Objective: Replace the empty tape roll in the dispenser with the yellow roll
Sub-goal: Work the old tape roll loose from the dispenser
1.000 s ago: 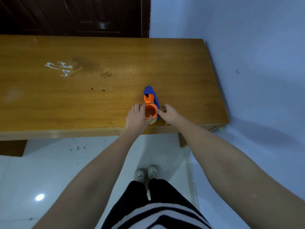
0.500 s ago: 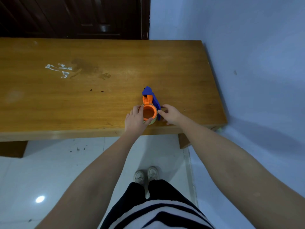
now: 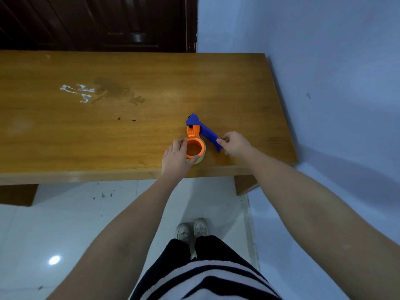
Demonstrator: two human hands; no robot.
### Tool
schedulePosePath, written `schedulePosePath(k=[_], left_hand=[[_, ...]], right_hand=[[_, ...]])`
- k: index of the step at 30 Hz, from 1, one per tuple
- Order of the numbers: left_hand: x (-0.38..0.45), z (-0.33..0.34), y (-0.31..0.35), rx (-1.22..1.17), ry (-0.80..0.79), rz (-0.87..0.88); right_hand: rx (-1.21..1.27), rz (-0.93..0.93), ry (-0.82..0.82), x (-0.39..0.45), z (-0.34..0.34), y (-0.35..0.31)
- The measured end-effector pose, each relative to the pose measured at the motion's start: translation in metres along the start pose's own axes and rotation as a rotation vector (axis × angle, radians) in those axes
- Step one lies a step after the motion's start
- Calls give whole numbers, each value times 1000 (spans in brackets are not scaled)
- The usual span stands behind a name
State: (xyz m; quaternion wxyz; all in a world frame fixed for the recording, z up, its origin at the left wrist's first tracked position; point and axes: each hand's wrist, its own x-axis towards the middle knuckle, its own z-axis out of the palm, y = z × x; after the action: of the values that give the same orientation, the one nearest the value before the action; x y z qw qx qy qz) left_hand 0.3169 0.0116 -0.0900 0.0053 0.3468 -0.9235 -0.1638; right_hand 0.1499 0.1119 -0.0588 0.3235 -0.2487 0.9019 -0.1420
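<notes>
L hand (image 3: 176, 155) clamps yellow roll (image 3: 198, 159) on dispenser (image 3: 194, 146); R hand (image 3: 234, 144) pinches blue handle (image 3: 207, 133), angled far-left to near-right.

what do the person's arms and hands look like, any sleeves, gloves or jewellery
Both forearms are bare from the bottom of the frame up to the wrists, with no sleeves in view. The left hand and right hand wear no gloves, and no watch, bracelet or ring shows. Lower down, the person wears a black-and-white striped garment and light-coloured shoes.
</notes>
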Motion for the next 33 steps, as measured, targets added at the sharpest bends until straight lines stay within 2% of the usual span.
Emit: schedulePosePath(k=[6,11,15,17,20,24,30,33], left_hand=[[-2,0,1,-14,0,-6],[-1,-2,0,-20,-10,-3],[0,-2,1,-44,-5,2],[0,-1,0,-57,-2,8],[1,0,-2,-83,8,14],[3,0,-2,-113,-5,14],[3,2,-2,-152,-21,-24],[3,1,-2,-191,-13,-52]], right_hand=[[-17,-43,77,0,0,0],[-130,-173,175,-4,3,-8],[-227,-341,351,-9,2,-23],[-260,-419,384,-13,4,-34],[-336,-432,306,-18,14,-52],[-456,-321,212,-20,31,-62],[-288,-140,92,-19,43,-58],[-44,-36,5,-15,45,-54]])
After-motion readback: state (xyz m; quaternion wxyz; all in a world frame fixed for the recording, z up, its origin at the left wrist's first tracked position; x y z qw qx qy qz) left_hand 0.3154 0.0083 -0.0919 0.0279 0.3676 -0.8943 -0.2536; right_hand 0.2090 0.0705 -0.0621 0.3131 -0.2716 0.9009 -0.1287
